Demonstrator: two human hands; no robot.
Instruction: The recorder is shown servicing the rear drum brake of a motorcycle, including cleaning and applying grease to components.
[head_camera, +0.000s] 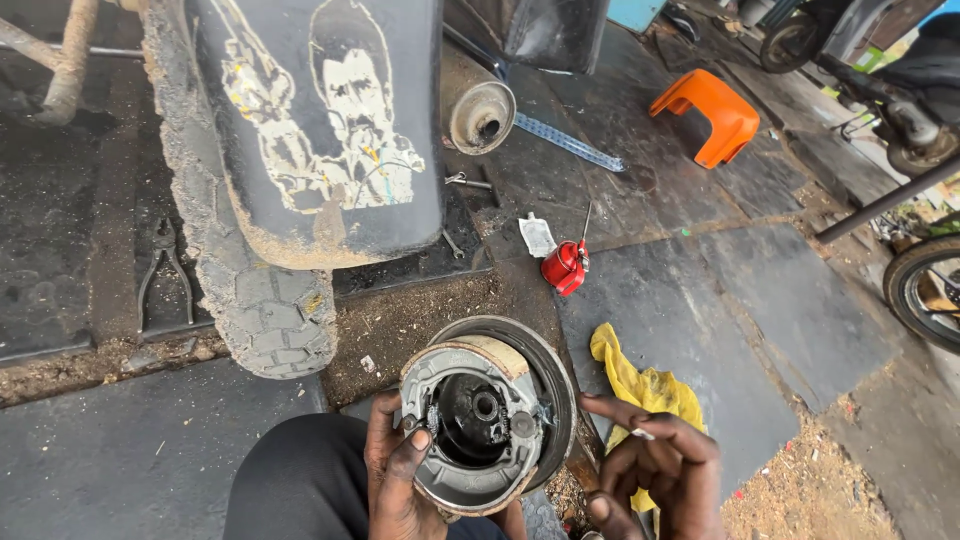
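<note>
Here's the brake plate (480, 425), a round grey metal part with its two curved brake shoes (455, 362) seated around a dark hub hole, held up off the floor just above the person's knee (300, 480). The left hand (395, 470) has its grip closed on the plate's near edge, thumb pressed over the rim. The right hand (650, 465) is just beside the plate and not touching it, fingers spread loose, holding nothing that shows. Both shoes sit in place on the plate, and small springs show at the side, so by the look of it the plate is out of the wheel and the shoes are fitted; putting it back in appears still to be done, though I can't tell whether the shoes are the old ones or fresh ones.

Moving outward: a yellow rag (645, 385) lies crumpled on the floor behind the right hand. Further back sits a small red oil can (565, 266) with a thin spout. To the left, a muddy rear tyre (235, 250) under a black mudguard (330, 120), and an exhaust pipe (478, 108) beside it. Pliers (165, 275) lie on the floor at far left, and an orange stool (712, 115) is tipped over well apart at the back
</note>
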